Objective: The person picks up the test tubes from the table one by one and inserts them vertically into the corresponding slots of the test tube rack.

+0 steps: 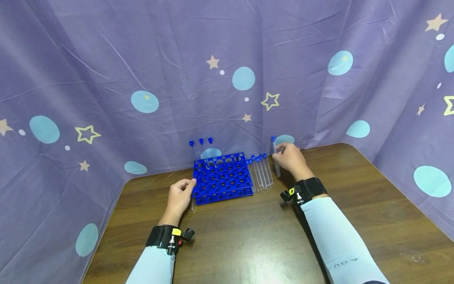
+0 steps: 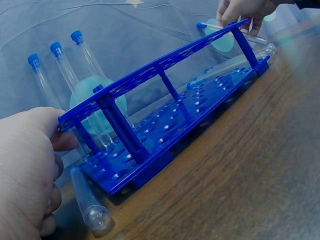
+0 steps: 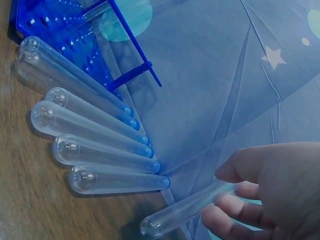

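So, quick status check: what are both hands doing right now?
Left hand touches rack corner. Right hand grips one capped tube, lifted. Three tubes racked. Nothing blocking.

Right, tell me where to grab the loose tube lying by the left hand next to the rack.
Pinch the tube around its middle, coming down from above. It lies flat on the table tight against the rack, so the rack side looks blocked; its rounded bottom end points toward the person and would likely slip. The left hand rests on the rack's corner, right over it.
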`<action>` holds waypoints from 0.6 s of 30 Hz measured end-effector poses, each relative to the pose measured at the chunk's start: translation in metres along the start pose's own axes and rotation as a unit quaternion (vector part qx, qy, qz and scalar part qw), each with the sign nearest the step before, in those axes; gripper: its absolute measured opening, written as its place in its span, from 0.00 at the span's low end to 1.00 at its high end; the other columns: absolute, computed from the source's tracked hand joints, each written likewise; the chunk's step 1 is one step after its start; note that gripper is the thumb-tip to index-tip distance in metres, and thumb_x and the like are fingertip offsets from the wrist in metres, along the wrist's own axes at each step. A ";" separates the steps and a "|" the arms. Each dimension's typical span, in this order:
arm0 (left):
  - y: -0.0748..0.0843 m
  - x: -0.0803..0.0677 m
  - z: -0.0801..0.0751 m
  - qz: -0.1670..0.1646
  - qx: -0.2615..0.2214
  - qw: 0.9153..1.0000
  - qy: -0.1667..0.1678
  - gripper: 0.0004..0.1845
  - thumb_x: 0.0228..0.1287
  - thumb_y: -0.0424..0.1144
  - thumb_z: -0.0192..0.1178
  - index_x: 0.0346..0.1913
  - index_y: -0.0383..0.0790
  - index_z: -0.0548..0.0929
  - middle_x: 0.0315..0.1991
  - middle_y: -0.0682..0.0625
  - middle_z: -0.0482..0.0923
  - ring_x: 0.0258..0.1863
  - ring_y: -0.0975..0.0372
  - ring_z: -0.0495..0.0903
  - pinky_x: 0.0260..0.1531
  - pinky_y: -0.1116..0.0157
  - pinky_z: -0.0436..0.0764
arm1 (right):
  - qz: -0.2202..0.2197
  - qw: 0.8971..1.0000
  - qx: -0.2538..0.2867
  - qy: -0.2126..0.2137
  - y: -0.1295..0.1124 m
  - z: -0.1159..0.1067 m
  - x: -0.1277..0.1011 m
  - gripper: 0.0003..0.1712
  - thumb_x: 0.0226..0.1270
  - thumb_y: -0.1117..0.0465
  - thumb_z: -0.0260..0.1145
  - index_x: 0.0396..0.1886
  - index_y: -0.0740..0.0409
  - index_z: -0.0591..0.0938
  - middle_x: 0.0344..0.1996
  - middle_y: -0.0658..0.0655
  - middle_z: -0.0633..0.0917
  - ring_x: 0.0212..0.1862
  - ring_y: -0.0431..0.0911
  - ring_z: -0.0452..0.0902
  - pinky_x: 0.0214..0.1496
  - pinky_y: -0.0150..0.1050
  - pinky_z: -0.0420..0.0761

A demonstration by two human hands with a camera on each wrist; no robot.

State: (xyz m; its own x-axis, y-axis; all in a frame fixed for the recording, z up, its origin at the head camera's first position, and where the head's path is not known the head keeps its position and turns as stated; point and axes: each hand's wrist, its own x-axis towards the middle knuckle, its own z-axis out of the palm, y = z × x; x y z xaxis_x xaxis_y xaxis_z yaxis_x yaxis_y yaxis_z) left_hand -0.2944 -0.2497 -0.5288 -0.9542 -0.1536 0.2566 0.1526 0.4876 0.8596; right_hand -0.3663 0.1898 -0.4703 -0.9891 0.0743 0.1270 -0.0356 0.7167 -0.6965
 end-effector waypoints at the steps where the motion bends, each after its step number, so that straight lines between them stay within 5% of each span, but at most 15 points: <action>1: 0.000 0.000 0.000 0.000 0.000 1.000 0.000 0.16 0.83 0.46 0.69 0.38 0.38 0.94 0.21 0.60 0.72 0.29 0.61 0.74 0.36 0.67 0.74 | -0.003 1.000 0.002 0.007 0.000 0.000 0.000 0.25 0.75 0.54 0.71 0.65 0.62 0.87 0.37 0.56 0.88 0.39 0.52 0.84 0.48 0.50 0.83; 11: 0.000 0.003 0.000 0.007 0.000 1.000 0.003 0.16 0.83 0.45 0.69 0.37 0.38 0.94 0.22 0.59 0.73 0.31 0.61 0.76 0.37 0.67 0.75 | -0.041 0.997 0.021 0.064 -0.001 0.002 0.002 0.24 0.79 0.53 0.74 0.67 0.59 0.85 0.48 0.63 0.94 0.49 0.61 0.92 0.57 0.61 0.88; 18: -0.002 0.001 0.000 0.004 0.010 1.000 0.002 0.16 0.83 0.46 0.69 0.38 0.38 0.94 0.22 0.59 0.74 0.32 0.60 0.76 0.38 0.67 0.75 | -0.064 0.993 0.036 0.088 -0.003 0.004 -0.001 0.24 0.79 0.53 0.75 0.67 0.58 0.85 0.48 0.60 0.94 0.50 0.59 0.93 0.54 0.58 0.88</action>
State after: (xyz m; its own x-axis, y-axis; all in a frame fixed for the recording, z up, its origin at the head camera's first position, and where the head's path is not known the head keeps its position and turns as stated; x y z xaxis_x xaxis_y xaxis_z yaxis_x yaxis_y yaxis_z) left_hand -0.2959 -0.2503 -0.5299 -0.9518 -0.1538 0.2652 0.1549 0.5053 0.8490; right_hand -0.3658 0.1847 -0.4707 -0.9359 0.1100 0.3347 -0.1760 0.6770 -0.7146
